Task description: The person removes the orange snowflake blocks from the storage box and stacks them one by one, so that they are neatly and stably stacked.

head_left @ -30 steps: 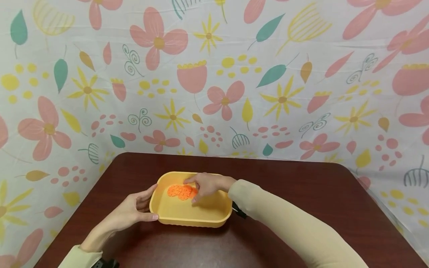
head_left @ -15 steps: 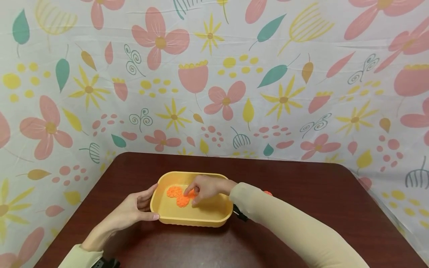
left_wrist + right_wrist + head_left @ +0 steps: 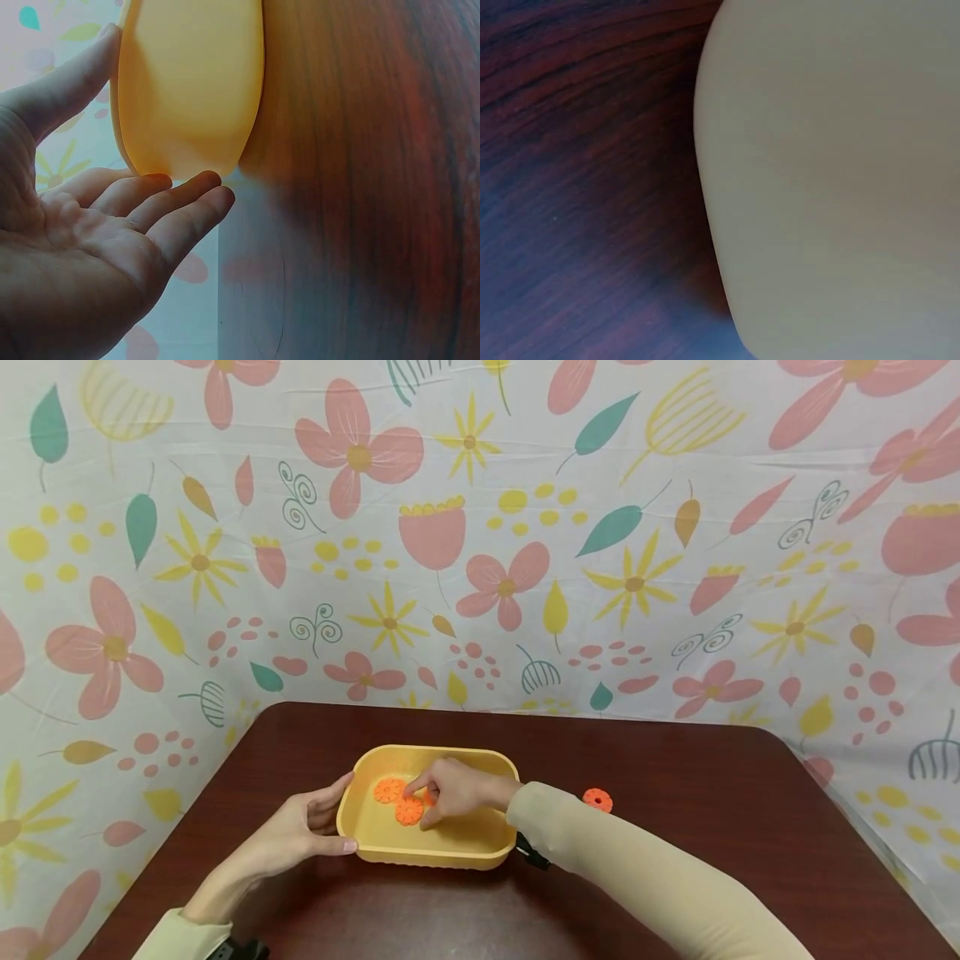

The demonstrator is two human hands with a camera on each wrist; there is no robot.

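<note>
A yellow plastic basin (image 3: 465,860) rests on the table. My left hand (image 3: 288,835) holds its left end, the thumb at the near corner and the fingers along the far side; the left wrist view shows those fingertips against the basin (image 3: 191,90). Inside lie orange notched discs: one at the left (image 3: 389,790), a nearer disc (image 3: 408,811), and another partly covered by my right hand (image 3: 453,789). That hand reaches in from the right, index finger and thumb spread apart, the index tip at the discs. No disc is seen lifted.
Another orange disc (image 3: 597,800), with a central hole, lies on the dark wooden table (image 3: 675,768) beyond my right forearm. A flower-patterned cloth (image 3: 480,610) hangs behind the table. A pale smooth surface (image 3: 832,180) fills much of the right wrist view.
The discs, overlapping a second ago, are spread apart, one nearer the front. My right index finger has shifted slightly left. The disc beyond the forearm has come into view; the left hand stays put.
</note>
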